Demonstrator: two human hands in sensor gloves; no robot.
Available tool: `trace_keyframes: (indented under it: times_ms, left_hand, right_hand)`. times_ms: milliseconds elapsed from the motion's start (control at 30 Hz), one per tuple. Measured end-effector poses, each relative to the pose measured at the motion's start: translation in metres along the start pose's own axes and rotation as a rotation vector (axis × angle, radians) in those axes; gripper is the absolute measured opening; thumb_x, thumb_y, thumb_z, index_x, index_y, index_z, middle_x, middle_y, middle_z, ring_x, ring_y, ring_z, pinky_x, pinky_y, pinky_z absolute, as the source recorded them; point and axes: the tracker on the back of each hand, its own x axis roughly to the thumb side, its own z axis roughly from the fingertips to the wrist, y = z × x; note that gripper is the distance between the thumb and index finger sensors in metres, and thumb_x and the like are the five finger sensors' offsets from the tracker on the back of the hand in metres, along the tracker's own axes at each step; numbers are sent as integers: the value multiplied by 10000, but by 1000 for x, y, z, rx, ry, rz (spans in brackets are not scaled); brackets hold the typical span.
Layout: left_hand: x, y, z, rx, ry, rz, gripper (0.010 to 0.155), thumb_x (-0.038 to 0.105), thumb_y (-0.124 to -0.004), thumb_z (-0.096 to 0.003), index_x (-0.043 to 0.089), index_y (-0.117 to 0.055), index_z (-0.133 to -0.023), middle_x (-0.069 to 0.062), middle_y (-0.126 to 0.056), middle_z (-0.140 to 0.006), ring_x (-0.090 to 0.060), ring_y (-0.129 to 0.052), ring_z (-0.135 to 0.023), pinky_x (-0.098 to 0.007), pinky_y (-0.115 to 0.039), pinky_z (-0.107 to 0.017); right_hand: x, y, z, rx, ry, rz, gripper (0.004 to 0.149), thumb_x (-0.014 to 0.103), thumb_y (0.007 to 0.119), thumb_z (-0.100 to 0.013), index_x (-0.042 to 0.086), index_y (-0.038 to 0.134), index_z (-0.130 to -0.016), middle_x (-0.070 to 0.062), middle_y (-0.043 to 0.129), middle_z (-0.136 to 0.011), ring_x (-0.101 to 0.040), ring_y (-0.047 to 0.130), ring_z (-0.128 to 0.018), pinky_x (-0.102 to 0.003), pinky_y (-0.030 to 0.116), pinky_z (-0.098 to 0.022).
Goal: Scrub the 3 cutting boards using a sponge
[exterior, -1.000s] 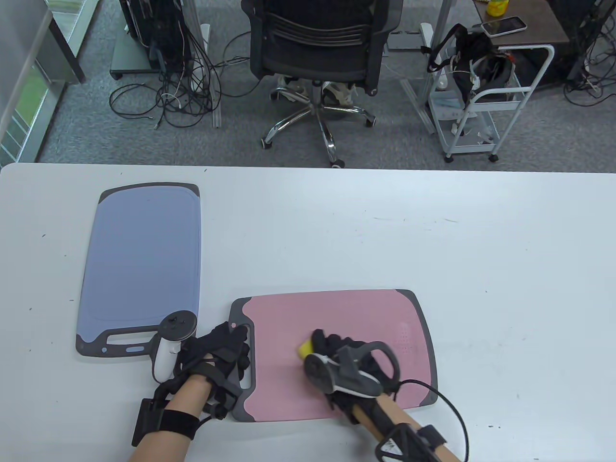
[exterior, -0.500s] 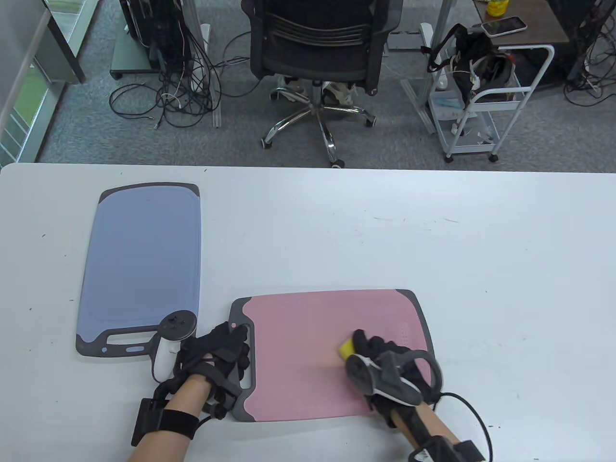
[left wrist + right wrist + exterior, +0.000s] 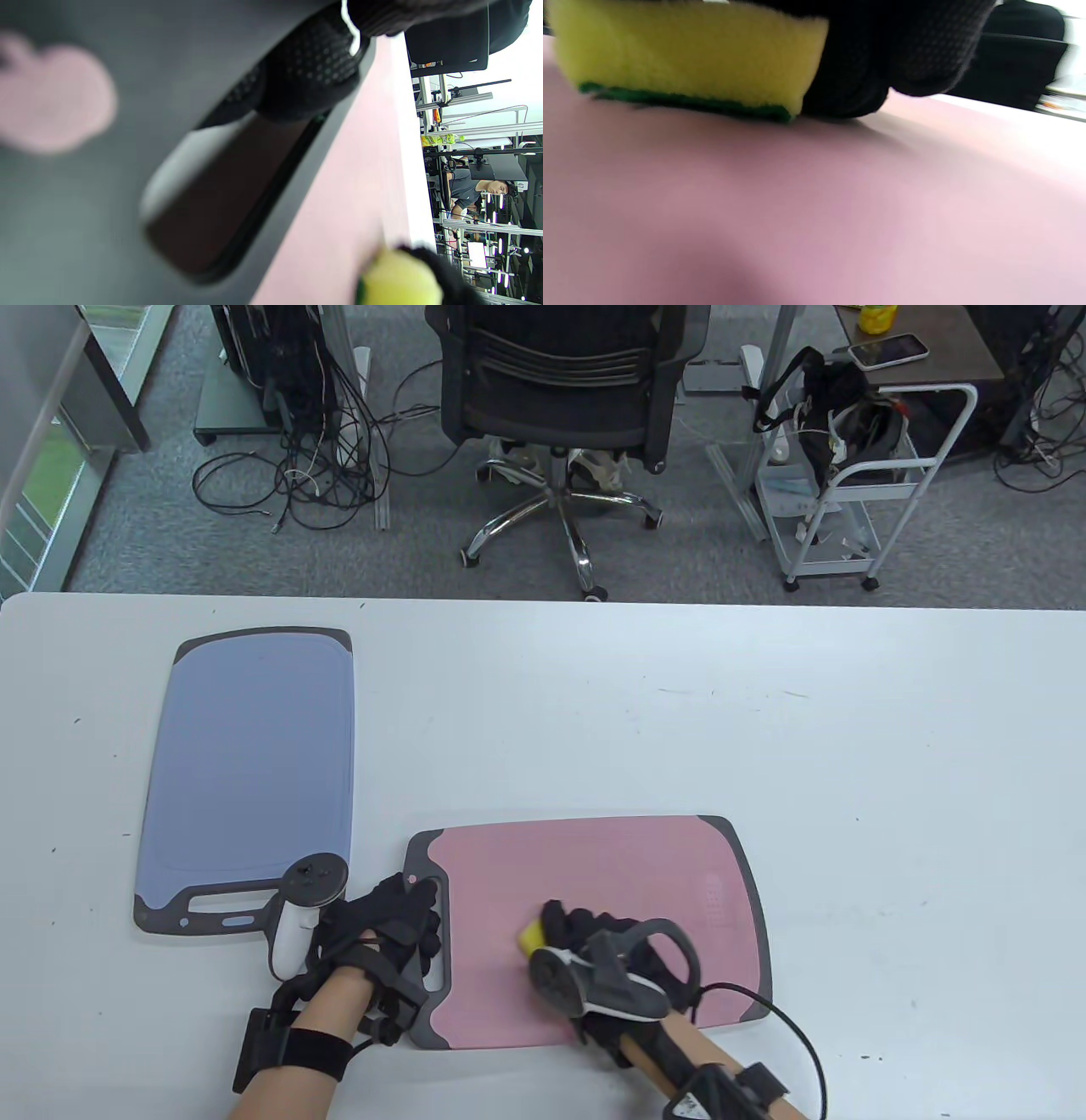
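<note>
1. Pink rectangular plastic cutting board with grey ends (image 3: pixel 594 899): lies flat on the white table (image 3: pixel 764 729), its long side towards the person; this is the landmark.
2. Right hand (image 3: pixel 607 942): rests on the board's near middle, forearm entering from the lower right, gloved fingers (image 3: pixel 903 46) curled over the yellow sponge with a green scouring face (image 3: pixel 533 934), which is pressed green side down on the pink surface.
3. Left hand (image 3: pixel 386 929): lies on the board's left grey end, fingers extended flat beside the handle slot (image 3: pixel 220 182), pressing it down.
4. Blue-grey rectangular cutting board (image 3: pixel 250 763): lies up and to the left of the pink board, apart from it.
</note>
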Motion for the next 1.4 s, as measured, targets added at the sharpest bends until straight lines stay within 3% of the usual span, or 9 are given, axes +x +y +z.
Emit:
trace_keyframes:
  times_ms: [100,200,500,633,767,933,1100,1267,1400]
  left_hand:
    - [0,0,0,-1,0,1,553,532,-690,-569,131,-659,-948,33,-943,-690,-18,-1083,-382,-266,-1015,-292]
    - [0,0,0,0,2,2,556,536,-691,-568,131,-660,-948,34,-943,-689,-15,-1082,-380,-265,-1015,-291]
    - [0,0,0,5,1,-4,555,537,-690,-569,132,-662,-947,35,-946,-685,-14,-1083,-377,-263,-1016,-286]
    - [0,0,0,12,1,-12,554,540,-688,-570,133,-664,-946,39,-946,-682,-9,-1082,-373,-257,-1015,-283]
    - [0,0,0,13,2,-13,554,542,-688,-569,134,-665,-945,41,-946,-680,-8,-1082,-371,-255,-1016,-281]
    - [0,0,0,1,2,-3,554,537,-691,-570,132,-663,-947,36,-946,-684,-15,-1085,-376,-262,-1017,-286]
    - [0,0,0,-2,-1,-1,557,535,-692,-567,130,-660,-948,31,-945,-687,-19,-1085,-381,-266,-1017,-289]
    - [0,0,0,-8,-1,3,559,534,-693,-569,127,-659,-951,29,-944,-690,-23,-1086,-384,-270,-1016,-293]
    - [0,0,0,1,0,-5,557,537,-691,-569,129,-662,-948,33,-945,-687,-17,-1086,-379,-265,-1016,-288]
  right_hand:
    - [44,-4,-17,-46,-138,25,694,549,677,-477,132,612,-1028,-109,792,-812,-214,892,-563,-426,792,-475]
    - [38,-6,-17,-55,-123,50,689,567,669,-469,160,620,-1022,-76,805,-806,-190,904,-556,-407,807,-465]
    - [-131,30,85,29,447,-22,683,540,696,-463,147,639,-1019,-106,817,-803,-226,911,-544,-434,802,-450]
    - [-176,39,118,57,631,-49,683,535,708,-469,131,657,-1017,-112,820,-797,-234,912,-534,-439,800,-442]
    - [-142,31,88,72,493,-39,685,521,694,-480,98,638,-1015,-131,816,-799,-235,911,-541,-437,801,-448]
    - [-29,10,23,-12,155,-19,694,533,695,-475,109,630,-1020,-130,806,-799,-232,903,-547,-438,797,-462]
    - [43,0,-2,-67,-74,31,692,549,681,-474,145,614,-1031,-106,795,-819,-221,898,-566,-433,794,-477]
    - [-3,8,15,-51,81,43,687,554,676,-470,173,609,-1038,-86,793,-829,-213,897,-571,-431,793,-476]
    - [-83,21,58,31,314,35,683,550,676,-471,177,604,-1039,-91,795,-830,-224,898,-572,-435,792,-473]
